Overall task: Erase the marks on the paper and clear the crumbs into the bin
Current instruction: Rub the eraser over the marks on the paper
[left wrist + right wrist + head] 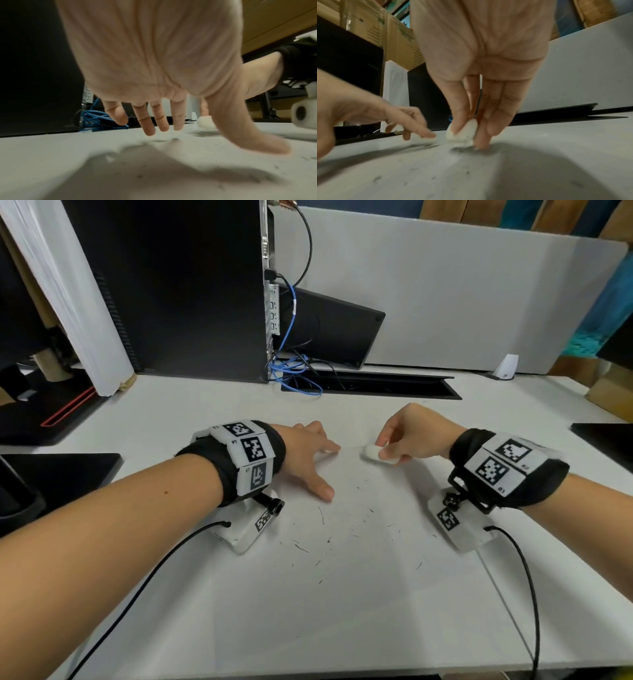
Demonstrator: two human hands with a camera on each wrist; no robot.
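A white sheet of paper [359, 570] lies on the white desk, strewn with dark eraser crumbs [325, 529]. My right hand [407, 436] pinches a white eraser [376, 455] between thumb and fingers and holds it against the paper near its far edge; the right wrist view shows the eraser [464, 133] standing on the sheet. My left hand [308, 457] lies flat on the paper's far left part with its fingers [149, 121] spread and straight, just left of the eraser. No bin is in view.
A black computer tower [178, 289] stands at the back left with blue cables [294, 371] beside a cable slot [370, 386]. A grey partition [462, 296] closes the back. Black pads [61, 474] lie at the left and at the right edge [606, 436]. The wrist-camera cables [524, 577] trail over the desk.
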